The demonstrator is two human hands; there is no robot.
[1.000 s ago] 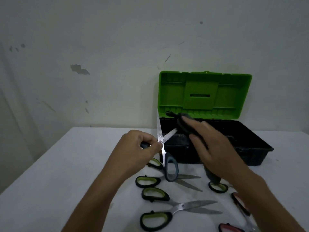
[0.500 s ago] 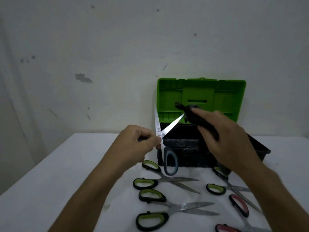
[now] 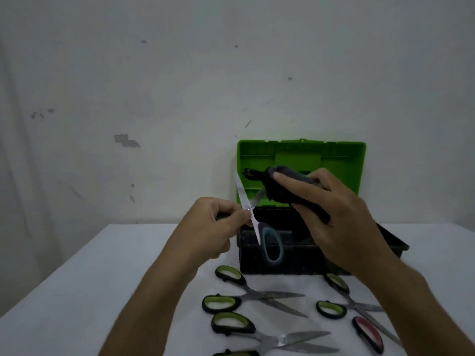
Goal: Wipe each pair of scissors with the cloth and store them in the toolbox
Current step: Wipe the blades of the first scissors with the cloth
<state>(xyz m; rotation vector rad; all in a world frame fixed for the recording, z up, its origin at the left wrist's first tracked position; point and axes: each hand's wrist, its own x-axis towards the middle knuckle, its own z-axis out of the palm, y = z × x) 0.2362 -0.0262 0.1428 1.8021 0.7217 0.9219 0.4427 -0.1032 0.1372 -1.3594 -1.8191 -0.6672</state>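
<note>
My left hand [image 3: 218, 227] grips one handle of the blue-grey scissors [image 3: 272, 245], held up with the blades spread; one blade points straight up. My right hand [image 3: 334, 217] holds a dark cloth [image 3: 285, 191] wrapped over the other blade, in front of the toolbox's raised green lid [image 3: 300, 155]. The black toolbox [image 3: 290, 263] stands open behind the hands. Several green-handled scissors [image 3: 241, 296] and a red-handled pair [image 3: 367, 332] lie on the white table in front of it.
The white table [image 3: 90, 291] runs to a bare wall at the back. Its left half holds nothing but my left forearm. The loose scissors crowd the near right part, just in front of the toolbox.
My right hand with the cloth has slid up along the slanted blade toward its tip. Both hands have risen slightly with the scissors.
</note>
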